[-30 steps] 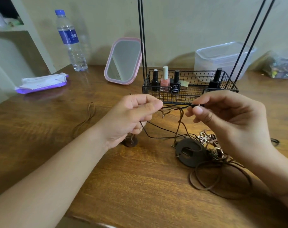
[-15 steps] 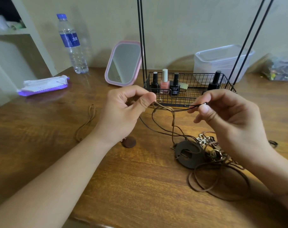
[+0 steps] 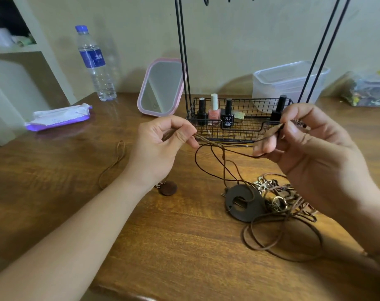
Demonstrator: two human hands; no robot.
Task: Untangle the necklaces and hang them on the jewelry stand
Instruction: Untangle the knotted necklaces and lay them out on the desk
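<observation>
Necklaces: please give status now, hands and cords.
Left hand pinches brown cord. Right hand pinches dark cord. Cords crossed between hands. Tangled pile on table; stand behind.

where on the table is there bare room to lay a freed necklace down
Bare wood lies along the near edge of the table, and between the wipes pack and the loose brown cord. It is crowded around the necklace tangle and the wire basket.
</observation>
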